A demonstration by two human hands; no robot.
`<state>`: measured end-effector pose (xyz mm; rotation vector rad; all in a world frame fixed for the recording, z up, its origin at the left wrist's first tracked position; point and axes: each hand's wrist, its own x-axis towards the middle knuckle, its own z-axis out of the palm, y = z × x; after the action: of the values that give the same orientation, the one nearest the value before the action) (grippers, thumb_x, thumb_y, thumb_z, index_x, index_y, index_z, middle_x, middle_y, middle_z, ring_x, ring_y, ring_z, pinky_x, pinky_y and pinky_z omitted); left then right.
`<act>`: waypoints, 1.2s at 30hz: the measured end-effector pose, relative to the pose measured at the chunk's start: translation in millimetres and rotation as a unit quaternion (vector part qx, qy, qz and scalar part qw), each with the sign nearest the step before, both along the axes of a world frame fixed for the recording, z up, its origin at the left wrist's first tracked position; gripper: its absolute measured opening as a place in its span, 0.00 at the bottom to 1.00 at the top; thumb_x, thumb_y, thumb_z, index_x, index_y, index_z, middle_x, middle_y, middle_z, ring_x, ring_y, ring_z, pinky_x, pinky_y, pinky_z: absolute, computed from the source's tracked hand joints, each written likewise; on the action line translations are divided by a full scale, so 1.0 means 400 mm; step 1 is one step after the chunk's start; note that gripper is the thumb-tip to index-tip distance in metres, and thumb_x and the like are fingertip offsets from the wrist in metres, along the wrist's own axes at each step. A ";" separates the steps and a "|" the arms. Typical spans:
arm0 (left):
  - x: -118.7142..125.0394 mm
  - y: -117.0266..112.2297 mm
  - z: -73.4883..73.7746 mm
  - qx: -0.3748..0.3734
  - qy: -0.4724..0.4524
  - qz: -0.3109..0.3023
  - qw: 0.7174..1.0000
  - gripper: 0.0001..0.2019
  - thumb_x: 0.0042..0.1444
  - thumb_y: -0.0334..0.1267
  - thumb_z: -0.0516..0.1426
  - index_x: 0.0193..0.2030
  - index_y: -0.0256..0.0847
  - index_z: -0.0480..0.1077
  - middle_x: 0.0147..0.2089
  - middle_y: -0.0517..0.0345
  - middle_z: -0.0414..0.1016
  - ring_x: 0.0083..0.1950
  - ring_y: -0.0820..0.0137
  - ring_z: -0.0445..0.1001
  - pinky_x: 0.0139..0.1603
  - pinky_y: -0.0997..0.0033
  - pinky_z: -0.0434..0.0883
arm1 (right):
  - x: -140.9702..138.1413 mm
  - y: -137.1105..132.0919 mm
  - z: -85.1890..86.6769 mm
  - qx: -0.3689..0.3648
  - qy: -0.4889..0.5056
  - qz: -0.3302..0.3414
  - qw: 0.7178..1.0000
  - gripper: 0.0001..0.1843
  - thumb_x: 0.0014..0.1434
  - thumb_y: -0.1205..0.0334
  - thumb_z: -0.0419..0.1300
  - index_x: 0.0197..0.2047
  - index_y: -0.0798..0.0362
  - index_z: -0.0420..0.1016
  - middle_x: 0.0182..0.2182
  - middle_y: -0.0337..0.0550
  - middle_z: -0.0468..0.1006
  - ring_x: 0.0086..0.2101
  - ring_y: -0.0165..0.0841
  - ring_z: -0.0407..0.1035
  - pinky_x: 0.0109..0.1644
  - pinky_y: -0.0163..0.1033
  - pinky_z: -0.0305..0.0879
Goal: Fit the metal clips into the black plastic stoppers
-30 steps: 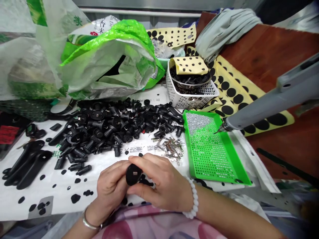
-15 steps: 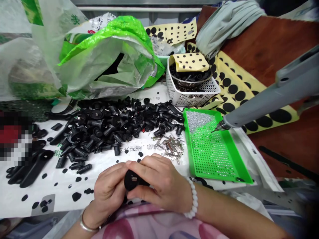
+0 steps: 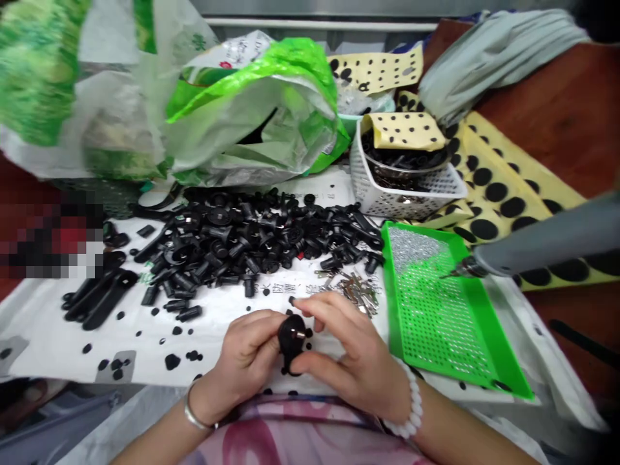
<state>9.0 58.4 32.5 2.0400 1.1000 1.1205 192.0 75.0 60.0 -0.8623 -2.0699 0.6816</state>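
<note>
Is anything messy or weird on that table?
Small black dots lie scattered loose over the white sheet. Both hands hold one black part. Nothing looks broken.

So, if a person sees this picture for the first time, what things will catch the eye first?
Probably the big pile of black plastic parts across the middle of the table, and the bright green perforated tray to its right with a grey tool tip over it. Near the bottom, the left hand and right hand together hold one round black part. Behind the pile lies a crumpled green and white plastic bag.
</note>
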 end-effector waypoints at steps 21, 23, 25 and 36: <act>-0.298 -0.059 -0.057 0.116 0.392 0.328 0.852 0.09 0.54 0.37 0.57 0.42 0.40 0.72 0.49 0.42 0.68 0.49 0.52 0.66 0.49 0.44 0.64 | -0.021 0.015 -0.053 -0.162 0.096 -0.041 0.981 0.03 0.57 0.65 0.59 0.35 0.50 0.74 0.39 0.45 0.76 0.42 0.36 0.72 0.45 0.40 0.70; -0.298 -0.061 -0.058 0.130 0.363 0.320 0.865 0.09 0.53 0.35 0.58 0.42 0.42 0.72 0.50 0.44 0.67 0.50 0.53 0.66 0.51 0.45 0.64 | -0.026 0.013 -0.055 -0.154 0.097 -0.039 0.983 0.03 0.57 0.65 0.59 0.35 0.50 0.74 0.39 0.46 0.76 0.41 0.37 0.72 0.45 0.41 0.70; -0.279 -0.064 -0.050 0.136 0.291 0.321 0.891 0.10 0.53 0.32 0.58 0.43 0.42 0.70 0.50 0.45 0.67 0.51 0.55 0.67 0.52 0.47 0.64 | -0.029 0.012 -0.055 -0.154 0.099 -0.036 0.982 0.03 0.57 0.65 0.59 0.36 0.50 0.74 0.39 0.46 0.76 0.41 0.38 0.72 0.44 0.42 0.70; -0.098 -0.010 -0.013 -0.072 -0.013 0.186 0.980 0.09 0.56 0.32 0.55 0.44 0.40 0.65 0.37 0.56 0.70 0.35 0.71 0.71 0.36 0.71 0.71 | -0.037 -0.001 -0.028 -0.178 0.176 -0.033 0.968 0.06 0.57 0.68 0.59 0.38 0.49 0.73 0.40 0.45 0.75 0.43 0.36 0.70 0.47 0.43 0.69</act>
<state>-30.3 54.3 27.2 1.7450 1.5476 1.1983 177.1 74.7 48.8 -0.9235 -1.6195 1.1071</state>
